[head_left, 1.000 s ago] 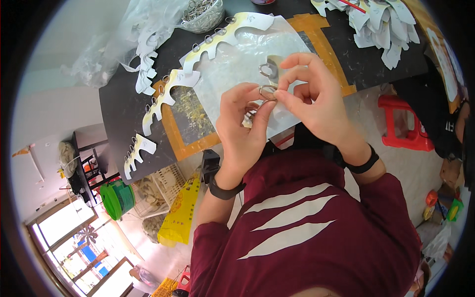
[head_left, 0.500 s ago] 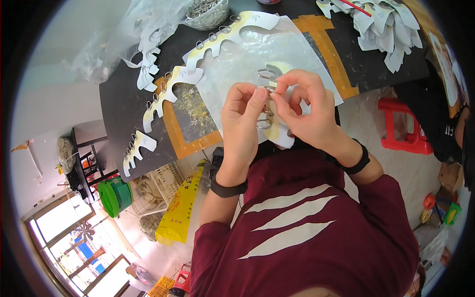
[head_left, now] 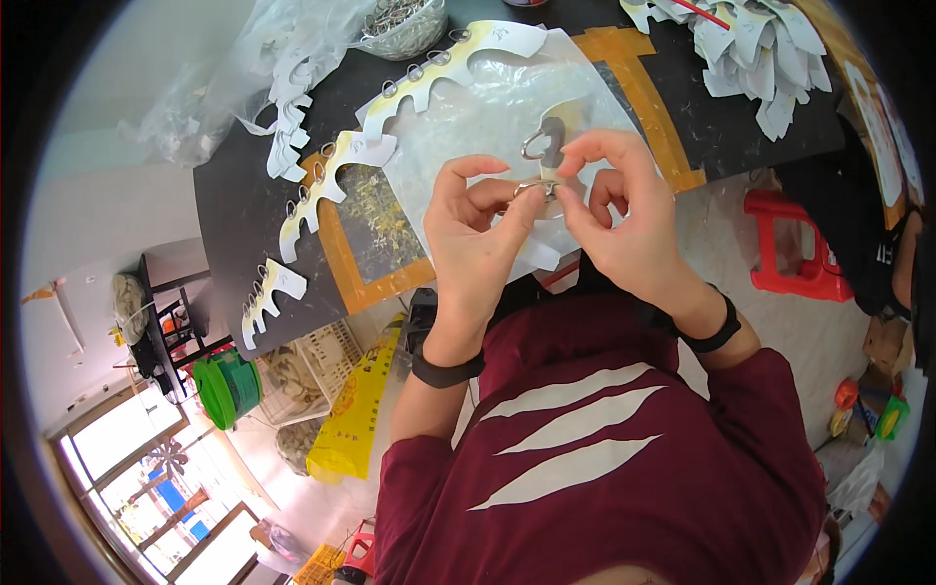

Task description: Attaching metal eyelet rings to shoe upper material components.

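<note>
Between my hands is a scalloped strip [head_left: 542,256], white at its lower end; its middle is hidden by my fingers. A loose flap at its upper end shows a grey side [head_left: 554,138], with a metal ring [head_left: 532,146] at its edge. My left hand [head_left: 474,232] pinches another metal ring on the strip between thumb and fingers. Thumb and forefinger of my right hand [head_left: 629,222] close on the strip just beside that ring. Three similar white strips, yellowish along one edge and fitted with rings, lie to the left: a far one [head_left: 453,66], a middle one [head_left: 336,175] and a near one [head_left: 273,292].
A clear plastic sheet [head_left: 439,146] covers part of the black table [head_left: 229,210], near brown tape [head_left: 651,112]. At the back stand a bowl of rings [head_left: 405,39] and a plastic bag [head_left: 195,117]. Cut strips [head_left: 760,63] are heaped far right. A red stool [head_left: 795,249] stands right.
The strip has turned and shifted in my hands, so a grey side now shows at its upper end. My right hand has moved slightly right; both hands still pinch the strip.
</note>
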{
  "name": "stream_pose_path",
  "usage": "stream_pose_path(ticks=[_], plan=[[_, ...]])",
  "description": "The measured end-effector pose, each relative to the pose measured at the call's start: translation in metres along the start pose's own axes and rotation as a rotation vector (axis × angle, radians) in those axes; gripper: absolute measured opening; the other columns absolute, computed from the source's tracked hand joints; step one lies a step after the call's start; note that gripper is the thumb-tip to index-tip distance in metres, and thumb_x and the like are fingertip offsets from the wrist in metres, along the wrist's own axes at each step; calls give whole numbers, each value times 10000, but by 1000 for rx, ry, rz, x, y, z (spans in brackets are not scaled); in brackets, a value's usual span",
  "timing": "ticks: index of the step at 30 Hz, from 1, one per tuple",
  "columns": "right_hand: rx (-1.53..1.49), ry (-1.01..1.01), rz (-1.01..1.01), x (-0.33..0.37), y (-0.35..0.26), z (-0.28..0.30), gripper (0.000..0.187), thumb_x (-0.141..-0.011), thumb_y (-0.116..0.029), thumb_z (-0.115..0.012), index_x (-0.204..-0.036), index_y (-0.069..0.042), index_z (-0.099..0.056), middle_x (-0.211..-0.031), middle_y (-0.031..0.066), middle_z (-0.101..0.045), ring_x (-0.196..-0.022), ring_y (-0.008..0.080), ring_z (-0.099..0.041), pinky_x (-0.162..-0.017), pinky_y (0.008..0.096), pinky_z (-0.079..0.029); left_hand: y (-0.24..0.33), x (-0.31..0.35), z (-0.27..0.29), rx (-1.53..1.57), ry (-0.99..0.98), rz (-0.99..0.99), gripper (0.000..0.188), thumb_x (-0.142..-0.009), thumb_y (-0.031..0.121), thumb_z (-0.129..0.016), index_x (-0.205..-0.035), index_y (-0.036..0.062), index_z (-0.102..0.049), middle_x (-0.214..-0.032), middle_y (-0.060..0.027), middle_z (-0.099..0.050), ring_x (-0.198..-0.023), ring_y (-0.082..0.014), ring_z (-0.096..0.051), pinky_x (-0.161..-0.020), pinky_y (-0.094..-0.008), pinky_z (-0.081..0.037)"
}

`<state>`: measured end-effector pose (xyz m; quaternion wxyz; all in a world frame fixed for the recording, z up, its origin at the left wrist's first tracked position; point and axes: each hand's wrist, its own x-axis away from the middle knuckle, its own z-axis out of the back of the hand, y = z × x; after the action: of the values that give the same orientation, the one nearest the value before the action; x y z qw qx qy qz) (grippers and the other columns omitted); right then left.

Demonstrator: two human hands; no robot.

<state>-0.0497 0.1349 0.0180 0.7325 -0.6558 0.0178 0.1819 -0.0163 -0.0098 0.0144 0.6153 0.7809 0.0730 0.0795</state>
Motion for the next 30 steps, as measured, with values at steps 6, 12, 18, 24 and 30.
stream_pose_path(ticks=[6, 12, 18, 24, 30], plan=[[384, -20, 347, -4, -3, 2, 364, -696, 28, -634, -1022, -97, -529, -824, 35, -590, -531, 174, -577, -453, 254, -426, 1, 1, -2, -110, 15, -11, 241, -777, 0, -652, -973, 16, -513, -821, -70, -651, -721, -79, -589, -624, -194, -432], [327, -178, 200, -10, -9, 12, 351, -698, 37, -633, -1012, -77, -523, -833, 23, -593, -501, 133, -549, -445, 230, -410, -1, 2, -2, -226, 25, -86, 164, -784, 6, -651, -926, 6, -568, -840, -46, -640, -752, -75, -599, -591, -190, -440], [-211, -39, -160, -9, -7, 15, 371, -719, 55, -623, -1046, -36, -473, -786, -21, -596, -447, -7, -408, -420, 153, -312, 3, -1, -7, -176, -51, -159, 208, -782, -37, -636, -976, 8, -576, -882, -56, -640, -774, -80, -604, -578, -191, -446], [-35, 24, 63, -9, -6, 10, 410, -704, 49, -646, -1058, -34, -456, -766, -7, -605, -435, -1, -394, -402, 154, -288, 6, -1, -8, -238, -69, -185, 231, -783, -45, -619, -993, 24, -554, -892, -52, -634, -782, -81, -601, -575, -190, -442], [-69, 47, -7, -12, -12, 9, 415, -696, 45, -647, -1059, -38, -463, -747, -8, -604, -433, 3, -401, -401, 160, -290, 2, -2, -3, -350, -58, -293, 216, -771, -38, -619, -959, 39, -545, -905, -29, -610, -783, -89, -585, -590, -211, -432]])
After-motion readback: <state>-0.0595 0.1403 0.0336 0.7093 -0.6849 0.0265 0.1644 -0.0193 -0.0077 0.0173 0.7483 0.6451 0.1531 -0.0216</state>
